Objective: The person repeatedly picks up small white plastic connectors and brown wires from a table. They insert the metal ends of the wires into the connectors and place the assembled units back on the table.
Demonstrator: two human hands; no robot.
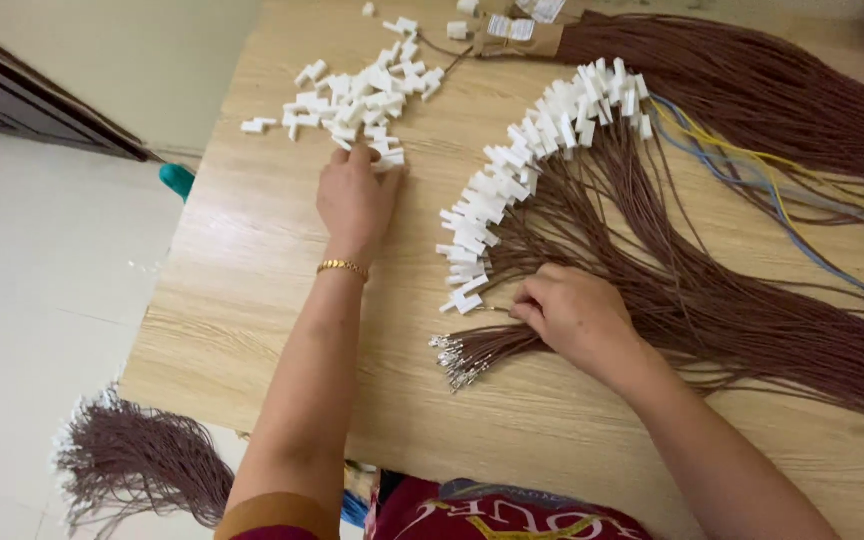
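Wood-grain table [252,300] | pale tiled floor [32,300] | brown wires [732,300] spread

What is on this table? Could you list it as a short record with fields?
surface: light wooden table
left hand: reaching into the pile of loose white plastic connectors
right hand: pinching one brown wire beside the bundle of bare-tipped brown wires
finished row: brown wires fitted with white connectors, fanned in a curve
also there: blue and yellow wires; another wire bundle on the floor
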